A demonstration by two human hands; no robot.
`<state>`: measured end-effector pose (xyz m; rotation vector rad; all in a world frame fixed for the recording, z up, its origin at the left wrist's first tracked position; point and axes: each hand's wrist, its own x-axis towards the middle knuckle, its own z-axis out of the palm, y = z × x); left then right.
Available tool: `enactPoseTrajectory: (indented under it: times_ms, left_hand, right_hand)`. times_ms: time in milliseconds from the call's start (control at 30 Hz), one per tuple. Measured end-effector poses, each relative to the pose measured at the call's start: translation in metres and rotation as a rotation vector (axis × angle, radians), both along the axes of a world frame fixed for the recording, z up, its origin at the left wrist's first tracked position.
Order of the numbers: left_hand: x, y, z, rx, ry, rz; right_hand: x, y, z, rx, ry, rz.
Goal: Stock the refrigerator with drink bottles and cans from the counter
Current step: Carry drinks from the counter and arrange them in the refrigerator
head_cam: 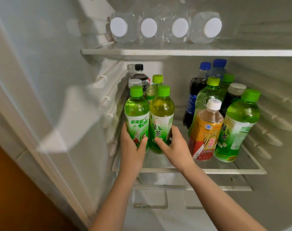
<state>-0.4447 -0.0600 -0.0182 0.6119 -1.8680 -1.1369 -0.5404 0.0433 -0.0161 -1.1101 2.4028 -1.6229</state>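
Left hand [132, 147] gripping lower body of green-capped clear plastic bottle of bright green drink [136, 114]. Right hand [174, 145] gripping green-capped plastic bottle of yellow-green tea [162, 114] just beside it. Both upright, side by side, over front of white-rimmed glass shelf [217, 171]; bases hidden by hands.

Likely setting pair down. Doing it well:
- holding bottles vertical
- sliding them straight away from hands toward black-capped dark bottle [139, 75] behind
- easing fingers off only once bases are sitting flat — steering clear of orange-labelled white-capped bottle [207, 130] right of right hand

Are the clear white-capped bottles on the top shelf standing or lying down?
Lying down. The four clear bottles rest on their sides on the top shelf, white caps pointing out at the camera.
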Motion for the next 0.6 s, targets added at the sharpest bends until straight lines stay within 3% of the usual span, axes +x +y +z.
enactPoseTrajectory:
  times_ms: [367, 600]
  left_hand:
    - [-0.018, -0.02, -0.003, 0.062, 0.014, -0.018]
    - [-0.017, -0.02, -0.007, 0.05, 0.025, -0.004]
  right_hand:
    - [-0.012, -0.019, -0.001, 0.023, -0.032, -0.016]
    - [-0.007, -0.019, 0.003, -0.024, -0.154, 0.025]
